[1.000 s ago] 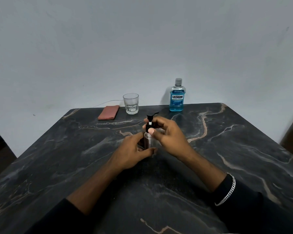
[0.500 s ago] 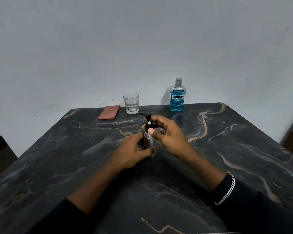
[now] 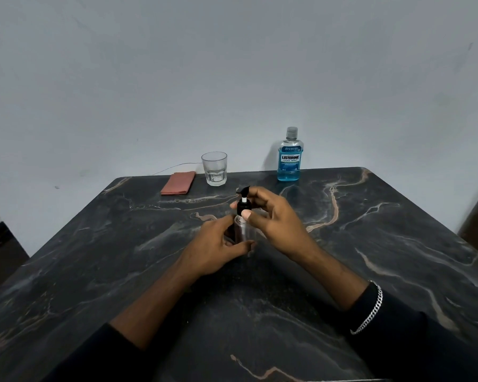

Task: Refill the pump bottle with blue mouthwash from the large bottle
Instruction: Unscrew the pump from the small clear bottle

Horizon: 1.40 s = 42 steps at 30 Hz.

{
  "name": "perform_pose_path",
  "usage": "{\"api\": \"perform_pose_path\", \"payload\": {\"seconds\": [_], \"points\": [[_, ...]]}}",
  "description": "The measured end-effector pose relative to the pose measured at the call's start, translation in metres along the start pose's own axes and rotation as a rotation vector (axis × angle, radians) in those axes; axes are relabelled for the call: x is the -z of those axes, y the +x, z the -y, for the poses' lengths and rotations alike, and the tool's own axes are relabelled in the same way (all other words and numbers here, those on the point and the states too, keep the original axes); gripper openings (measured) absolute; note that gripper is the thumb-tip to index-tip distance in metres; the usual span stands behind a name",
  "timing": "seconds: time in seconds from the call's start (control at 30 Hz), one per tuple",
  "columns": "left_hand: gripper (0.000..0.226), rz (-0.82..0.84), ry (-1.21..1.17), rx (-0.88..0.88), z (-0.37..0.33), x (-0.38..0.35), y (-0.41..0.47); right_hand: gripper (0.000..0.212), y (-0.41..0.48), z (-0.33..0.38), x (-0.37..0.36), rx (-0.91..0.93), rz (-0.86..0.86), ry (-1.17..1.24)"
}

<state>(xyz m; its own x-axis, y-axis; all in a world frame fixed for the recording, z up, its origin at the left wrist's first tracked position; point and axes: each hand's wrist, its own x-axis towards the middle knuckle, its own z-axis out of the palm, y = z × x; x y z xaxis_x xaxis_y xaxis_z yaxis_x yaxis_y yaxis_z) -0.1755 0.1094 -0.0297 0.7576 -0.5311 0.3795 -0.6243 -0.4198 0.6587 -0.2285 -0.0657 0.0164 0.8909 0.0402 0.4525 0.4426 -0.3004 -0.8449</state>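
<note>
A small clear pump bottle with a black pump top stands upright on the dark marble table, near its middle. My left hand wraps around the bottle's lower body. My right hand grips the black collar of the pump with thumb and fingers. The pump's nozzle points left. The large bottle of blue mouthwash stands capped at the table's far edge, to the right of both hands.
A clear drinking glass stands at the far edge, left of the mouthwash. A folded pink cloth lies left of the glass. A thin wire runs along the grey wall behind them.
The pump's nozzle has swung from pointing right to pointing left as my right hand turns the pump top. My left hand stays on the bottle.
</note>
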Motion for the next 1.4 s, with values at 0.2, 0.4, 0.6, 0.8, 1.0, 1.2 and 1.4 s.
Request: {"api": "perform_pose_path", "payload": {"seconds": [0.2,0.4,0.6,0.8,1.0,1.2,1.4], "points": [[0.034,-0.015,0.032,-0.015,-0.002,0.002,-0.002,0.043,0.002,-0.005,-0.003,-0.019,-0.024,-0.083],[0.049,0.0,0.085,0.014,0.002,0.006,-0.002,0.04,0.005,-0.003,-0.002,0.002,-0.116,0.054],[0.03,0.043,0.034,0.009,0.003,0.02,-0.003,0.041,0.015,0.006,0.0,-0.011,-0.171,0.199],[0.041,0.08,0.002,0.046,0.005,0.032,-0.005,0.038,0.038,0.012,0.01,-0.021,-0.24,0.331],[0.044,0.128,0.032,0.136,0.014,0.046,-0.006,0.034,0.069,0.018,0.023,-0.067,-0.323,0.499],[0.058,0.148,0.045,0.174,0.02,0.054,-0.007,0.022,0.077,-0.007,0.022,-0.315,-0.148,0.342],[0.056,0.166,0.017,0.197,0.024,0.056,-0.006,0.03,0.063,-0.041,-0.003,-0.523,0.026,0.038]]}}
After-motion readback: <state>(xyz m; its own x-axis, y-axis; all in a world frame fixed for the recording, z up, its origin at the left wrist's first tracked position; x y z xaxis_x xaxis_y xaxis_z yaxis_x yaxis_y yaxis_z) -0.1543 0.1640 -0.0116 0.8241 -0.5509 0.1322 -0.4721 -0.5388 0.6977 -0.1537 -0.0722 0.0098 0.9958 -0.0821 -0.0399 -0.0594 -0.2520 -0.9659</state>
